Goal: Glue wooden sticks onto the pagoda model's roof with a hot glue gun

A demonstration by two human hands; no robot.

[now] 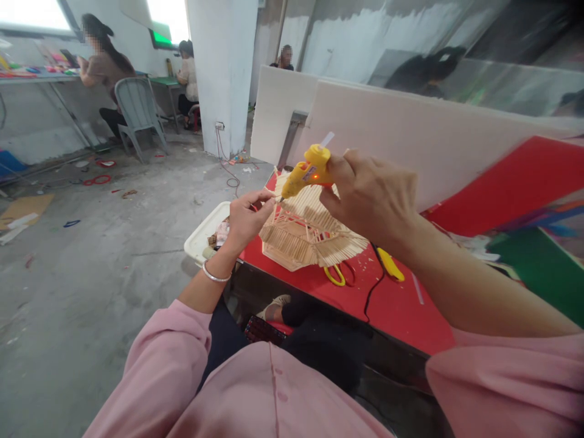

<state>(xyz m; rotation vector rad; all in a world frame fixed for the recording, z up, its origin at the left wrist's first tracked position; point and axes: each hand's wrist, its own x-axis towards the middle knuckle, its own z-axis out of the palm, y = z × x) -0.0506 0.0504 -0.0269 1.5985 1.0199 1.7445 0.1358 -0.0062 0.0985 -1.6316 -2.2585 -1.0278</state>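
A yellow hot glue gun [305, 171] is gripped in my right hand [371, 191], with a clear glue stick [327, 140] poking out of its back end and a small orange light lit on its side. Its nozzle points down and left, close to the fingertips of my left hand [249, 219]. Those fingers pinch a thin wooden stick [276, 195]. Just below both hands, a model building made of wooden sticks [292, 242] sits on the red tabletop [401, 313]; its slatted roofs flare outward.
Yellow-handled scissors [335, 277], a yellow cutter [390, 265] and a black cord [375, 289] lie right of the model. At its left is a white tray [194, 245]. White boards [387, 140] stand behind the table. Other people sit farther off, one near a grey chair [137, 100].
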